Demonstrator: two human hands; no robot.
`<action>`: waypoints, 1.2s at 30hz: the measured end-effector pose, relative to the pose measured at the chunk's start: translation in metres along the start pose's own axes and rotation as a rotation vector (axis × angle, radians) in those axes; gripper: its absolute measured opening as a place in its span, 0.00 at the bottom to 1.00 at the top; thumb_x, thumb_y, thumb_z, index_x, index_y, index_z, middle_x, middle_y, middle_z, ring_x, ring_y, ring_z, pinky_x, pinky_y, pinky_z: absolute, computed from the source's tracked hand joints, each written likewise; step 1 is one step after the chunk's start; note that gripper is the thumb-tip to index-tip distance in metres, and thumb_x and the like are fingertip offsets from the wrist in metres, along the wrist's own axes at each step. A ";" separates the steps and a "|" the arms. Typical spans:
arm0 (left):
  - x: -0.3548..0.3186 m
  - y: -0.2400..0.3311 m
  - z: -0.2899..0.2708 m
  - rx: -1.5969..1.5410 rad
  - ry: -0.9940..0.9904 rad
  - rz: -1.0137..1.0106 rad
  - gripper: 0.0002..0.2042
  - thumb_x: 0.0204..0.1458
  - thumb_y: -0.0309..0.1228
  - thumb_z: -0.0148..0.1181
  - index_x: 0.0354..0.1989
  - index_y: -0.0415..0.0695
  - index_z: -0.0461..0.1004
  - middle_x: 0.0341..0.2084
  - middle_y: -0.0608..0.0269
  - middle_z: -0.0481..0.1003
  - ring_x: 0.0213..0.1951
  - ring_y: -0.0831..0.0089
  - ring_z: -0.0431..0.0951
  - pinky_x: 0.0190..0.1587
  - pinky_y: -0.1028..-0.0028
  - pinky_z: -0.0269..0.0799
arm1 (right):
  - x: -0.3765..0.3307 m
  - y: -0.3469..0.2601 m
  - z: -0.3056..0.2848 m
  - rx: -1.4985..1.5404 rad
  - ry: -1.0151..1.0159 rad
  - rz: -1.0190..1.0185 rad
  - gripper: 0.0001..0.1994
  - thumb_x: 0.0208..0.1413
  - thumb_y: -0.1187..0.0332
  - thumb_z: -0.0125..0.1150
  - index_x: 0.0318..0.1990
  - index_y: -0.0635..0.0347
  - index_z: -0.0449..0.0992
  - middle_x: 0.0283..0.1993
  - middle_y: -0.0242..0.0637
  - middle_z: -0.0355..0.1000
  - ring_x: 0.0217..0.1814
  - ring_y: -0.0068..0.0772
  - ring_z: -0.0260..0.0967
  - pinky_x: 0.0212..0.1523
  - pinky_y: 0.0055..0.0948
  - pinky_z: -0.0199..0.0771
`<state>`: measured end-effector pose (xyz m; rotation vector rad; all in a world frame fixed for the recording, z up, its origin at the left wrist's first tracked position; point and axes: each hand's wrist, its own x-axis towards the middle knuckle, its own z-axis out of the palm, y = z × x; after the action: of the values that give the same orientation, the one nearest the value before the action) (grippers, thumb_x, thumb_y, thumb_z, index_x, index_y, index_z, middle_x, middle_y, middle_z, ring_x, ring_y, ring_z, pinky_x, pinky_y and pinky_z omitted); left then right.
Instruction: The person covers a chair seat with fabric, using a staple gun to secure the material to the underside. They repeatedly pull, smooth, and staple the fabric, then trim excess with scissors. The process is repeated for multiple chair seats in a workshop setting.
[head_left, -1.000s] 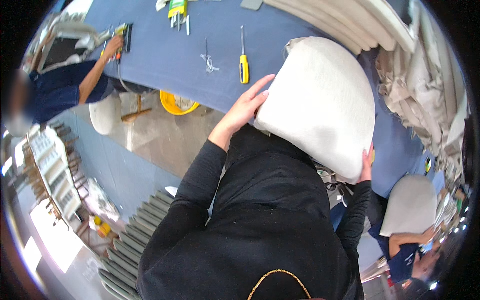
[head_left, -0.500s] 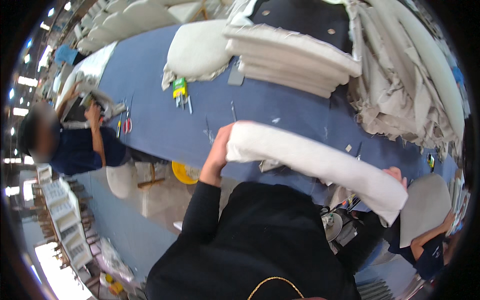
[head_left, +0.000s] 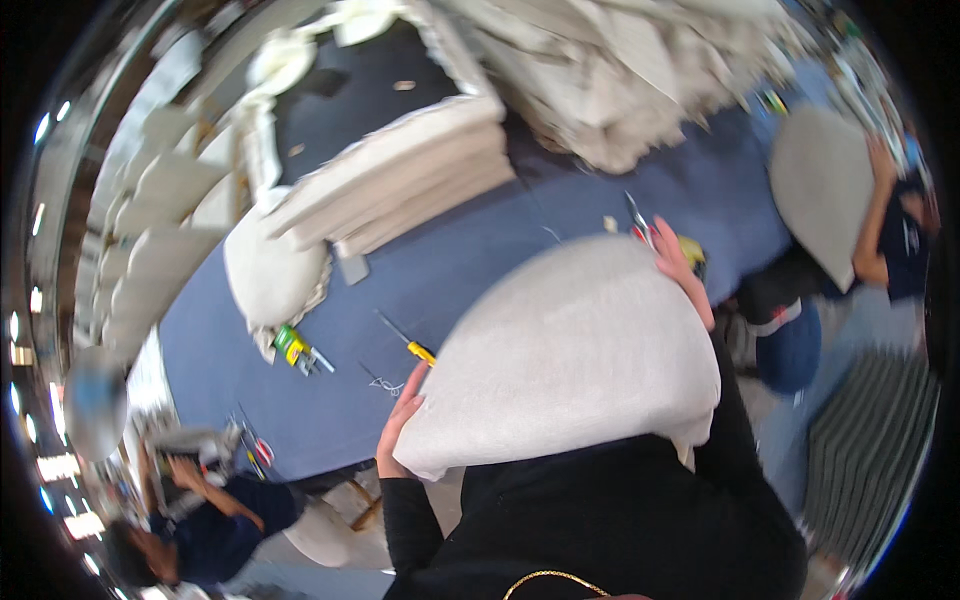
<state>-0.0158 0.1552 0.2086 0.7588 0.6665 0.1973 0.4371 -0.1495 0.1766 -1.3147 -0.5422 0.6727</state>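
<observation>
Upholstered seat pad [head_left: 575, 355] swung from edge-on to broad-face-on, now centre frame, left hand [head_left: 400, 422] and right hand [head_left: 683, 272] gripping opposite edges, fingers part-extended, so its pale covered face is viewable.

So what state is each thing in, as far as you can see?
Cream cushion: covered, held between left hand and right hand
Screwdriver: lying down, partly hidden
White thread: loose, tangled
Green-and-yellow packet: open, contents poking out
Cream fabric: heaped, crumpled
Padded pieces: stacked
Red-handled tool: open or shut unclear
</observation>
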 end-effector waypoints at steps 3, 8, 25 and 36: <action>0.032 -0.014 -0.004 0.116 -0.040 0.080 0.43 0.63 0.30 0.60 0.87 0.47 0.47 0.81 0.48 0.57 0.79 0.57 0.62 0.79 0.61 0.59 | -0.002 0.007 -0.005 0.086 0.193 0.234 0.45 0.68 0.45 0.65 0.83 0.61 0.55 0.85 0.44 0.55 0.85 0.40 0.55 0.82 0.38 0.55; 0.101 -0.062 -0.036 0.433 0.012 0.044 0.48 0.62 0.22 0.64 0.87 0.48 0.40 0.81 0.49 0.57 0.78 0.55 0.61 0.80 0.60 0.55 | -0.018 0.063 -0.045 -0.130 0.161 0.709 0.34 0.71 0.36 0.60 0.63 0.60 0.82 0.59 0.36 0.83 0.59 0.31 0.79 0.59 0.31 0.79; 0.137 -0.104 -0.009 0.947 0.130 -0.152 0.62 0.66 0.31 0.71 0.84 0.49 0.14 0.85 0.46 0.35 0.81 0.53 0.52 0.81 0.55 0.51 | -0.222 0.176 0.004 -0.338 0.793 0.394 0.31 0.58 0.86 0.48 0.63 0.47 0.84 0.61 0.49 0.83 0.58 0.47 0.84 0.60 0.38 0.81; 0.142 -0.103 0.000 0.911 0.202 -0.107 0.61 0.62 0.29 0.73 0.86 0.45 0.21 0.85 0.47 0.38 0.81 0.54 0.53 0.81 0.57 0.52 | -0.195 0.156 -0.019 -0.292 0.619 0.338 0.20 0.69 0.70 0.59 0.66 0.52 0.82 0.63 0.48 0.82 0.66 0.45 0.80 0.69 0.36 0.75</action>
<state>0.0881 0.1373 0.0688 1.5827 0.9983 -0.1523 0.2927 -0.2846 0.0226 -1.8149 0.0956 0.4272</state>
